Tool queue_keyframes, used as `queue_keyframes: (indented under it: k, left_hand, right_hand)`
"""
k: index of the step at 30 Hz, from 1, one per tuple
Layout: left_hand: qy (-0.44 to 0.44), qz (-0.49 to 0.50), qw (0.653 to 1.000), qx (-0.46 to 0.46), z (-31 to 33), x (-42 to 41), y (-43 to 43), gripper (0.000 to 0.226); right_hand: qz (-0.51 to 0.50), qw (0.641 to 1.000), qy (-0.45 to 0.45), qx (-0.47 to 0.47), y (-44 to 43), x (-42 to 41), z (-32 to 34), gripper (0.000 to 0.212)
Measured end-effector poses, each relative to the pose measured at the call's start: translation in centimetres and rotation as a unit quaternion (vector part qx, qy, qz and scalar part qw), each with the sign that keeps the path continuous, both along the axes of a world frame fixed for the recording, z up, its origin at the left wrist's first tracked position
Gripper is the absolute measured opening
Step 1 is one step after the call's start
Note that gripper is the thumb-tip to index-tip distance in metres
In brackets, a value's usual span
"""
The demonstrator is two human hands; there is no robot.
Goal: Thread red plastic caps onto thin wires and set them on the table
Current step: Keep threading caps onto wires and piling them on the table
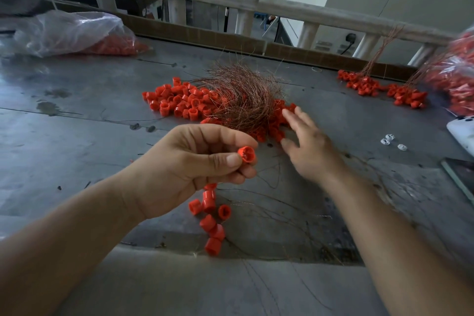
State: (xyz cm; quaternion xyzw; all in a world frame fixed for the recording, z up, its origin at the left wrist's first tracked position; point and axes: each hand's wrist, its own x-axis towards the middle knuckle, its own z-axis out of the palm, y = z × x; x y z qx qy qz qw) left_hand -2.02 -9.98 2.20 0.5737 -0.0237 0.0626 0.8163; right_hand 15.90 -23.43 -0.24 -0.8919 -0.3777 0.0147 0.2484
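My left hand (195,164) pinches a red cap (246,154) between thumb and fingers, its opening turned up. Below that hand hangs a string of several red caps (211,223) on a thin wire, its lower end lying on the grey table (77,136). My right hand (305,143) is spread flat with straight fingers, reaching over the table towards the tangle of thin copper wires (243,95). The wires lie on top of a pile of loose red caps (179,102). I see nothing held in the right hand.
Threaded cap bundles (379,87) lie at the back right. A clear bag of red caps (77,33) sits at the back left, another (456,72) at the right edge. Small white pieces (389,140), a white object (461,133) and a dark flat device (461,177) lie on the right. A railing (230,0) runs behind.
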Motion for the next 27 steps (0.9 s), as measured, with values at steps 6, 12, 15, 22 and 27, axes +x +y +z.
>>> queue_keyframes:
  k: [6, 12, 15, 22, 27]
  left_hand:
    - [-0.003, -0.008, 1.000, 0.002, 0.0, 0.2, 0.0, 0.023]
    - [-0.007, -0.007, 1.000, 0.006, 0.1, 0.2, 0.3, 0.025]
    - [-0.004, -0.009, 1.000, 0.015, 0.1, 0.2, 0.2, 0.027]
    - [0.020, 0.013, 0.999, 0.029, 0.1, 0.3, -0.1, 0.025]
    - [0.021, 0.012, 0.999, 0.039, 0.1, 0.4, -0.4, 0.022]
  right_hand:
    - [0.035, 0.999, -0.026, -0.015, 0.3, 0.6, -0.5, 0.048]
    - [0.001, 0.997, -0.056, 0.044, -0.3, 0.4, 0.3, 0.040]
    - [-0.003, 0.997, -0.023, 0.073, -0.7, 0.3, 0.6, 0.043]
    - [-0.053, 0.958, 0.071, 0.274, -2.1, 0.1, 2.9, 0.022]
    - [0.007, 0.846, 0.344, 0.408, -2.0, -2.2, 4.2, 0.007]
